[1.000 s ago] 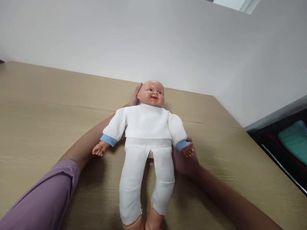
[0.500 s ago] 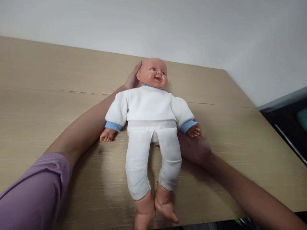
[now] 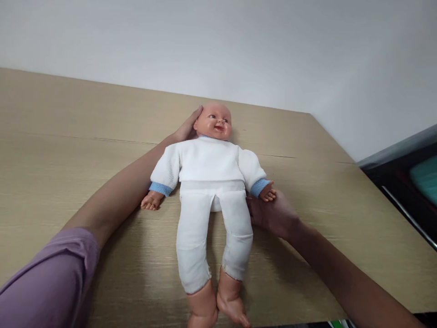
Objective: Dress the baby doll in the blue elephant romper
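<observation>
On the surface [image 3: 68, 159], cupping head of the doll [image 3: 208, 161] with left hand [image 3: 187, 129], right hand [image 3: 275, 216] under its hip, grip hidden; seemingly laying it flat; next, to release gently.

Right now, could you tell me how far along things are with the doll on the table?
Done: the doll lies face up on the table, dressed in a white top and trousers. In hand: the left hand cups the back of its head, and the right hand grips at its hip, fingers tucked beneath. Left: neither hand has let go, and the feet are bare.
</observation>
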`<state>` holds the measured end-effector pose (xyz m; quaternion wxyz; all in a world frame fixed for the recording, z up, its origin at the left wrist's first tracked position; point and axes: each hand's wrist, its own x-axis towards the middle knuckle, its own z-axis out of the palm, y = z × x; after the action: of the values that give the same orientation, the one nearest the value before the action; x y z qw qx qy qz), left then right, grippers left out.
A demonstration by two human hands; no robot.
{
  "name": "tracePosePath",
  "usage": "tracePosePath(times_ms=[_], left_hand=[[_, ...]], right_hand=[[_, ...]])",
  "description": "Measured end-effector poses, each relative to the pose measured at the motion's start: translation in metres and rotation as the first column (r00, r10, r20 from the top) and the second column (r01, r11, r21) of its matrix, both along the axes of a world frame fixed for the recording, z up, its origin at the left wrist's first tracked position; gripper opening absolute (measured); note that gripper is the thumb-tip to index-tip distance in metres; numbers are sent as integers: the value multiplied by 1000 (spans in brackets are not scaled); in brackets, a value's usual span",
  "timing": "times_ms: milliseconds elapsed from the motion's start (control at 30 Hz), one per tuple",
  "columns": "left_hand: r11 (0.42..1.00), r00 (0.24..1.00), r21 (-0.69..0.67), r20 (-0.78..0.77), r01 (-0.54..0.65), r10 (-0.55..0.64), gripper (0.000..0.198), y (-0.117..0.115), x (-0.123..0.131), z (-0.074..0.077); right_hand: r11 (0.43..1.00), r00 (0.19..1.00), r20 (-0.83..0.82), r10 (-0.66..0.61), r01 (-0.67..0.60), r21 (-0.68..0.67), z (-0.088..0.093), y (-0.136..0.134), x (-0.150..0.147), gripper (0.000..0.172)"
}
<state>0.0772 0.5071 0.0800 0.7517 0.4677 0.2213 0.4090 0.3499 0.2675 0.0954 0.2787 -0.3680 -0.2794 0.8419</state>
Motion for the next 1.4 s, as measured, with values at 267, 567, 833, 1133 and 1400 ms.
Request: tracePosePath(times_ms=[267, 567, 833, 1133, 1400], left_hand=[[995, 995, -1, -21, 101, -101, 79, -17, 2, 17], [998, 997, -31, -55, 45, -47, 69, -1, 3, 4], [998, 997, -66, -72, 3, -8, 70, -1, 2, 3], [991, 997, -123, -61, 42, -50, 73, -11, 7, 17], [985, 998, -171, -68, -12, 0, 66, -13, 7, 14]], right_hand=[[985, 958, 235, -166, 172, -6, 28, 11, 19, 64], [871, 506, 805, -310, -187, 453, 34, 27, 48, 62], [675, 22, 809, -587, -540, 504, 36, 23, 65, 60], [468, 98, 574, -813, -477, 744, 14, 32, 59, 48], [365, 253, 486, -837, -403, 839, 6, 30, 48, 45]])
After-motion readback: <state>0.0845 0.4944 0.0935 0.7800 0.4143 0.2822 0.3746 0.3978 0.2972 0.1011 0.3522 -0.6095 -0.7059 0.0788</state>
